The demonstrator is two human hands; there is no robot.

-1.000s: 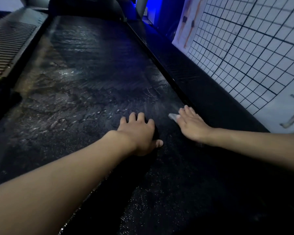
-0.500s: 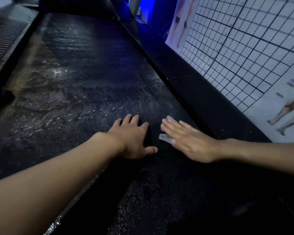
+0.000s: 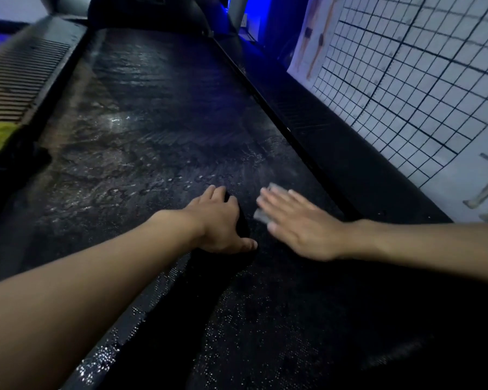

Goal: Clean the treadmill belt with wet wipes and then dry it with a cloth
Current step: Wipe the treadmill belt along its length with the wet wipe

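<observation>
A white grid chart (image 3: 406, 80) with body figures covers the wall at 2 o'clock, its print too blurred to read. The wet-streaked treadmill belt (image 3: 158, 142) runs lengthwise from 6 to 12 o'clock. Mid-belt, the right hand (image 3: 302, 229), fingers straight, presses a pale wet wipe (image 3: 260, 216) flat. The left hand (image 3: 220, 223), at its 9 o'clock, lies palm-down with bent fingers, and I cannot tell if it grips anything.

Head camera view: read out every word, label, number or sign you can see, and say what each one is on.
Nothing in this view can be read.
Wall chart: small dark label marks above the printed legs, too blurred to read.
Wall chart grid: tiny marks along some lines, too small to read.
Treadmill belt: no lettering visible.
</observation>
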